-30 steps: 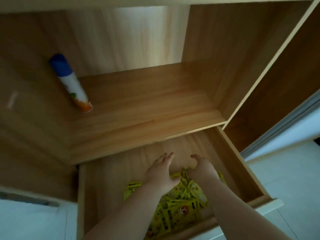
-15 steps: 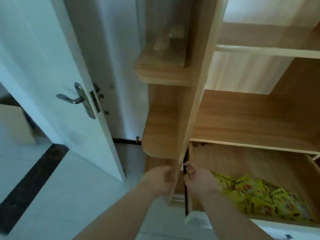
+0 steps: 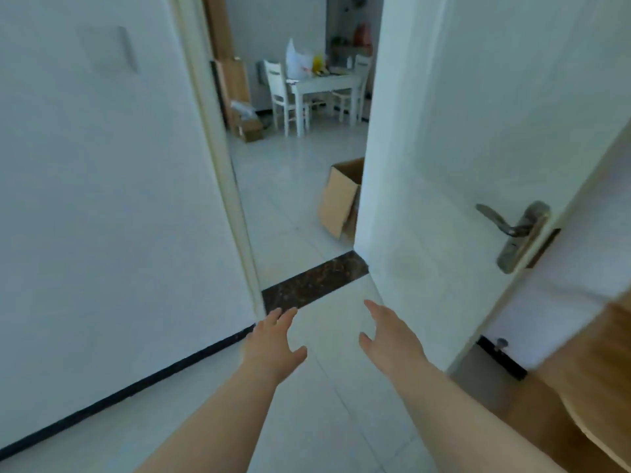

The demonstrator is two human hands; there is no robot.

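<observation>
Both arms are out in front, low over the pale tiled floor (image 3: 324, 421). The left hand (image 3: 273, 343) is flat and empty, fingers straight and spread, pointing at the dark threshold strip (image 3: 314, 281) that crosses the doorway. The right hand (image 3: 389, 339) is empty too, fingers relaxed, thumb out, and the two hands are apart with bare tile between them. The white door (image 3: 444, 148) stands open on the right, its lower edge just beside the right hand; whether they touch, I cannot tell. Its metal lever handle (image 3: 508, 227) sits well above that hand. A white wall (image 3: 102, 199) fills the left. Past the strip, a cardboard box (image 3: 339, 199) tilts on the floor, partly behind the door, and further back stands a white table (image 3: 324, 84) with white chairs (image 3: 283, 97). A wooden cabinet edge (image 3: 601, 387) shows at far right
</observation>
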